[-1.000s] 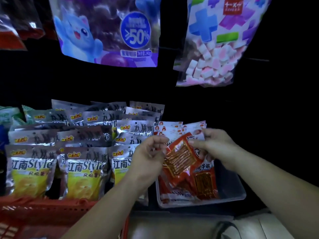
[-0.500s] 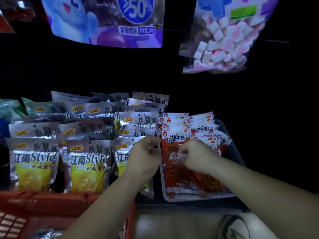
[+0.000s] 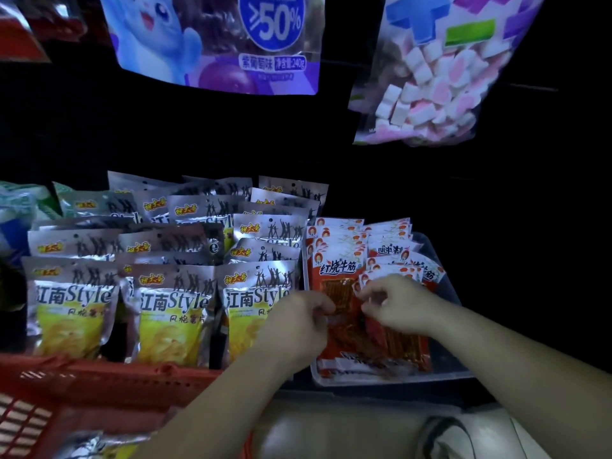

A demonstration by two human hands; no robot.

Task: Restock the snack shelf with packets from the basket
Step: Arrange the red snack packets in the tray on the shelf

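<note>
Restocking looks well along but not finished. At centre right of the frame a clear tray (image 3: 455, 294) holds 2 stacks of red packets (image 3: 334, 241), standing in tidy overlapping rows, and both hands are in it. The left hand (image 3: 296, 326) has its fingers curled, their tips pinching the left edge of the front red packet (image 3: 342, 270). The right hand (image 3: 402, 306) has its fingers bent and drawn together, pinching the top corner of a second red packet (image 3: 381, 271) in the right stack; how firmly cannot be told. This seems to be settling packets just put in. To the left, silver chip packets (image 3: 172, 306) fill their rows. At lower left the red basket (image 3: 109, 376) shows at least 1 silver packet (image 3: 89, 442) inside, so stock seems left to shelve; most of the basket's inside is out of view.
</note>
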